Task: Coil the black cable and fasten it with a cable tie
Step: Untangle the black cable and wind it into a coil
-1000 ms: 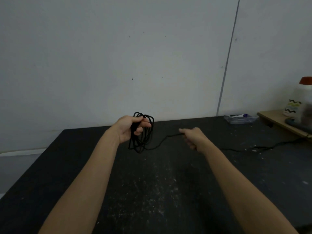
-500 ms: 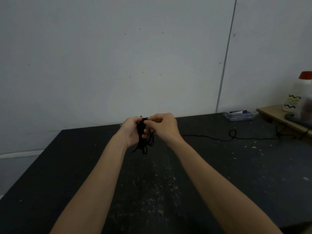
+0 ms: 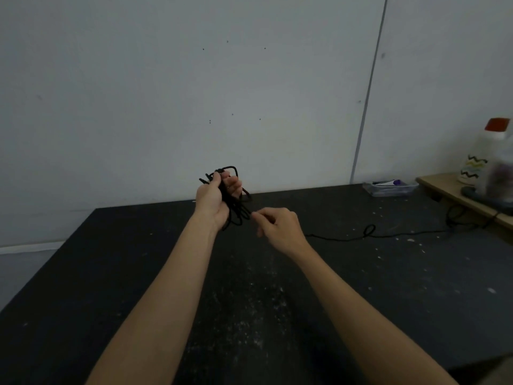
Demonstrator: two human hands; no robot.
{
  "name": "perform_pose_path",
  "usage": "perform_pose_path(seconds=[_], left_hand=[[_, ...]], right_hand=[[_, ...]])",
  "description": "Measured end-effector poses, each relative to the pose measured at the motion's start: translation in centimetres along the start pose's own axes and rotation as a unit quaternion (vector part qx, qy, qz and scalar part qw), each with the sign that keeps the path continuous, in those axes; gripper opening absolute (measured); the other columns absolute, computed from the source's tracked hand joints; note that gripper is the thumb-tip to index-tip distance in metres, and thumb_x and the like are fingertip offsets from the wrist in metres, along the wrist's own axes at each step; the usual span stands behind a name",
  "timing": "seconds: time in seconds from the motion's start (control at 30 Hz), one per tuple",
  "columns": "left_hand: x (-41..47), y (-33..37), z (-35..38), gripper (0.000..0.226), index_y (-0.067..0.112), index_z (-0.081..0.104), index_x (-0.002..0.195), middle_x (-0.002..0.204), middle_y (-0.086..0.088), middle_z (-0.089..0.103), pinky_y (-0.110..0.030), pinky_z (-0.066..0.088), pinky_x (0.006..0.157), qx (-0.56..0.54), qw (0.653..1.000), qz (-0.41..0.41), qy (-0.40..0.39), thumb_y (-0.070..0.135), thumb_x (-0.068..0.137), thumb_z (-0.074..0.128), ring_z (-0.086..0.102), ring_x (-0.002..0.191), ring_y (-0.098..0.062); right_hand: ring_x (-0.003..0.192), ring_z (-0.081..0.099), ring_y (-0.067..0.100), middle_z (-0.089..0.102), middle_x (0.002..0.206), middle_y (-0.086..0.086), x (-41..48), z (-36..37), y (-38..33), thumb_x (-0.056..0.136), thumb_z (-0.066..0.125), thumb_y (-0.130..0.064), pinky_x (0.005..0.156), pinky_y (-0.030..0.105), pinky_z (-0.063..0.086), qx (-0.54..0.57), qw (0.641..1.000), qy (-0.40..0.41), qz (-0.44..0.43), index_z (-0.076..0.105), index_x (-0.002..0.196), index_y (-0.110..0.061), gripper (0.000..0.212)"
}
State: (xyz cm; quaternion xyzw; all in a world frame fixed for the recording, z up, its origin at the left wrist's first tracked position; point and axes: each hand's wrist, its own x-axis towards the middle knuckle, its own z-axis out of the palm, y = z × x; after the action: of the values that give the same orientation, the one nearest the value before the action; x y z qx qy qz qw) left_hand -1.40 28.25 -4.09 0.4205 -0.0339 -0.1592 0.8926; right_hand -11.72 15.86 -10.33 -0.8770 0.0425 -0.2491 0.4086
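My left hand [image 3: 215,200] is raised above the black table [image 3: 138,273] and closed around a bundle of black cable loops [image 3: 236,211]. Loops stick out above the fingers and hang below the palm. My right hand [image 3: 279,227] sits just right of and below the bundle, pinching the free strand of the cable between thumb and fingers. The loose rest of the cable [image 3: 369,233] runs from behind my right hand across the table to the right, with a small loop in it. No cable tie is visible.
A clear plastic tray [image 3: 390,188] with pens lies at the table's back right. A wooden shelf [image 3: 444,187] at the right edge carries a white bottle with a red cap [image 3: 497,151]. A grey wall stands behind. White specks dot the table.
My right hand has drawn away from the bundle, down and to the right, along the free strand. My left hand tilted the coil upright. The loose cable's small loop slid left on the table.
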Motion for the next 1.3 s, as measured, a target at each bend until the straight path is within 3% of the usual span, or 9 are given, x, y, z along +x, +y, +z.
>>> perform_pose_path(seconds=[0.1,0.2,0.47,0.67,0.8,0.93,1.1,1.2,1.3], left_hand=[[-0.7,-1.5,1.1,0.038,0.010,0.062,0.087,0.060,-0.002,0.066,-0.030,0.054,0.065,-0.011,1.000,0.006,-0.015,0.034,0.108,0.041,0.066,0.054,-0.015],[-0.9,-1.4,2.1,0.038,0.011,0.061,0.088,0.061,0.001,0.060,-0.025,0.047,0.053,-0.001,1.000,0.010,-0.028,0.034,0.109,0.039,0.057,0.047,-0.011],[0.0,1.1,1.0,0.036,0.011,0.059,0.090,0.056,0.006,0.049,-0.018,0.023,0.036,0.134,0.985,-0.004,-0.110,0.031,0.110,0.036,0.029,0.035,-0.003],[1.2,4.1,-1.5,0.036,0.011,0.056,0.086,0.050,0.008,0.045,-0.017,0.018,0.033,0.146,0.983,0.000,-0.108,0.029,0.110,0.036,0.027,0.031,-0.002],[1.9,5.7,-3.2,0.035,0.012,0.055,0.087,0.050,0.008,0.045,-0.017,0.019,0.032,0.175,0.981,-0.003,-0.087,0.030,0.110,0.036,0.026,0.030,-0.002],[1.1,3.7,-2.1,0.035,0.009,0.055,0.091,0.049,0.006,0.042,-0.017,0.018,0.030,0.256,0.957,-0.071,-0.118,0.030,0.110,0.036,0.025,0.029,-0.003],[-0.1,1.5,-0.3,0.038,0.006,0.057,0.092,0.052,0.005,0.041,-0.019,0.018,0.035,0.320,0.923,-0.147,-0.157,0.032,0.110,0.035,0.025,0.032,-0.004],[-0.2,0.7,0.2,0.040,0.008,0.059,0.091,0.054,0.004,0.040,-0.020,0.021,0.037,0.323,0.921,-0.158,-0.153,0.039,0.107,0.040,0.028,0.035,-0.006],[-0.2,0.7,0.1,0.049,0.008,0.059,0.085,0.057,0.001,0.045,-0.024,0.025,0.042,0.309,0.925,-0.171,-0.138,0.050,0.103,0.042,0.034,0.039,-0.011]], right_hand=[[0.050,0.057,0.001,0.069,0.062,-0.002,0.2,0.5,-0.2,0.105,0.062,-0.030,0.055,0.016,0.042,-0.009,1.000,0.021,-0.017,0.078,0.085,-0.013,0.030],[0.050,0.057,0.003,0.070,0.063,0.000,-0.3,0.7,-0.4,0.105,0.060,-0.033,0.056,0.017,0.045,-0.006,0.999,0.019,-0.029,0.077,0.087,-0.013,0.031],[0.060,0.066,0.014,0.067,0.063,-0.001,-1.8,-2.5,4.7,0.098,0.044,-0.071,0.073,0.044,0.060,-0.060,0.997,-0.053,0.016,0.069,0.072,-0.024,0.059],[0.061,0.065,0.025,0.065,0.065,0.009,-1.7,-6.7,9.9,0.079,0.035,-0.095,0.069,0.043,0.056,-0.155,0.980,-0.084,0.089,0.061,0.067,-0.009,0.091],[0.050,0.045,0.017,0.044,0.054,-0.001,-1.5,-8.6,10.4,0.088,0.049,-0.082,0.060,0.035,0.041,-0.115,0.980,-0.081,0.140,0.047,0.057,-0.021,0.068],[0.050,0.044,0.018,0.043,0.049,-0.002,0.9,-7.0,7.3,0.099,0.063,-0.050,0.060,0.033,0.038,-0.074,0.979,-0.036,0.185,0.042,0.057,-0.018,0.057],[0.045,0.041,0.015,0.051,0.053,-0.001,3.8,-4.7,0.7,0.101,0.052,-0.031,0.045,0.025,0.030,0.130,0.951,0.024,0.280,0.065,0.066,-0.013,0.042],[0.047,0.041,0.017,0.054,0.057,0.000,5.0,-3.7,-2.4,0.095,0.044,-0.020,0.044,0.027,0.030,0.197,0.945,0.033,0.260,0.073,0.076,-0.007,0.037],[0.055,0.050,0.016,0.059,0.059,-0.004,5.4,-3.0,-3.3,0.095,0.060,-0.016,0.054,0.029,0.040,0.172,0.966,0.063,0.185,0.078,0.086,-0.008,0.022]])
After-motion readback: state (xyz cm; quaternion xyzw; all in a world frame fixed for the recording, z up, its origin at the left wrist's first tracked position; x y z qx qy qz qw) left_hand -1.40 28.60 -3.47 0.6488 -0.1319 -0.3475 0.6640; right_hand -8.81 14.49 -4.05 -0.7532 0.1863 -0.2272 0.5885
